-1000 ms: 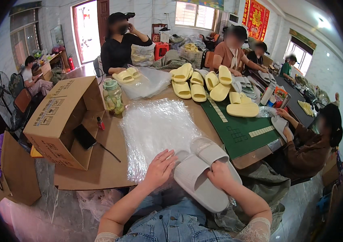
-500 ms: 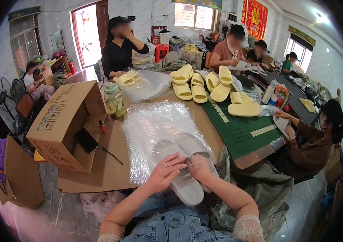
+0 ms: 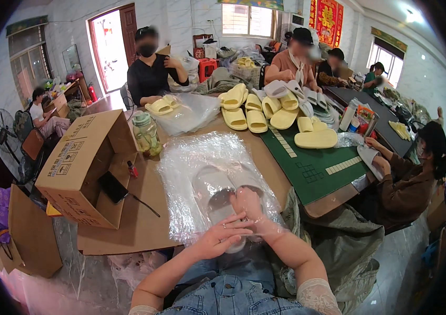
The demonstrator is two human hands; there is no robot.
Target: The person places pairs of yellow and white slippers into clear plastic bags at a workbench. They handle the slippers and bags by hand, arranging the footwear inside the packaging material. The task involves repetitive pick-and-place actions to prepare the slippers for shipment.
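Observation:
A pair of light grey slippers [image 3: 211, 182] lies inside a clear plastic bag [image 3: 186, 163] on top of a stack of similar bags, toes pointing away from me. My right hand [image 3: 247, 205] is inside the bag, its fingers closed around the slippers near the straps. Over the bag's mouth rests my left hand [image 3: 226, 234], fingers stretched out beside my right wrist. The slippers' heel ends are partly hidden under my hands.
An open cardboard box [image 3: 84, 168] with a black phone [image 3: 112, 185] stands at left, near a glass jar [image 3: 147, 135]. Yellow slippers [image 3: 254, 118] are piled at the back, beside a green mat [image 3: 312, 176]. Co-workers sit around the tables.
My right hand has pushed forward, and the grey slippers have slid deeper into the bag. My left hand has shifted slightly toward me. Across the table, grey slippers now lie atop the yellow pile.

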